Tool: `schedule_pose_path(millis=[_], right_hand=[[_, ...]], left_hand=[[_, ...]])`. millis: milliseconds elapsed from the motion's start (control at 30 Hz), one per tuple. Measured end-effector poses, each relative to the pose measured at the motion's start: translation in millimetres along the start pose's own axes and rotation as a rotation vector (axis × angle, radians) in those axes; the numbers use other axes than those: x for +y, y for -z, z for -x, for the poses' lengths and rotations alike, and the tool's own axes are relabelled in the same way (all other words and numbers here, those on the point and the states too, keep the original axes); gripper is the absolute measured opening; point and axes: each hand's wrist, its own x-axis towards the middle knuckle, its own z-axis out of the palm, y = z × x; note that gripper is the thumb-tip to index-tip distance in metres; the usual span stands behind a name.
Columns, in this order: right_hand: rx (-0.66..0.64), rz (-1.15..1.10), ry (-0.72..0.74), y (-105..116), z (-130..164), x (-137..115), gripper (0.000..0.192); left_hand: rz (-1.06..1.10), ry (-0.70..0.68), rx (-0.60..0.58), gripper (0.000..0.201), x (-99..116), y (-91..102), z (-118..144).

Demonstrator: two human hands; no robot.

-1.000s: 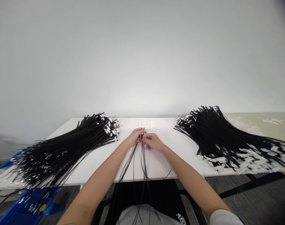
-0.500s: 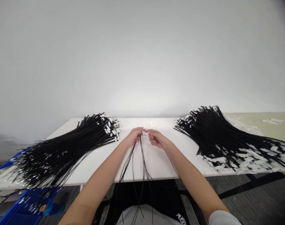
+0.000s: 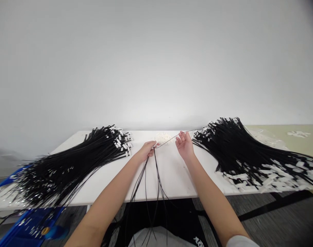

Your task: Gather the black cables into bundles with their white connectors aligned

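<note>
My left hand (image 3: 147,150) is closed around several thin black cables (image 3: 157,171) at the middle of the table. They hang from it over the table's front edge towards my lap. A single black cable (image 3: 168,141) stretches from the left fingertips up to my right hand (image 3: 185,145), and its end reaches past that hand towards the right-hand pile. My right fingers are curled, with the thumb and index finger at this cable. Behind the hands lies a small heap of white pieces (image 3: 164,138). What sits inside the left fingertips is too small to make out.
A large bundle of black cables with white tags (image 3: 86,154) lies on the left of the white table (image 3: 115,178). Another tagged bundle (image 3: 236,147) covers the right. A blue bin (image 3: 30,230) stands below left. White pieces (image 3: 299,134) lie far right.
My right hand has moved away from the left one, to the right and slightly up. The single cable between them is now drawn out longer. My left hand has stayed in place.
</note>
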Motion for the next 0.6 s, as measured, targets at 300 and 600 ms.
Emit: schedule_pose_path(millis=[300, 600], right_hand=[[0.289, 0.001, 0.297, 15.9, -18.9, -8.5, 0.026], [0.046, 0.776, 0.397, 7.7, -4.4, 9.6, 0.035]], left_hand=[[0.010, 0.013, -0.012, 0.027, 1.8, -1.2, 1.2], [0.008, 0.027, -0.056, 0.021, 4.4, -2.9, 4.0]])
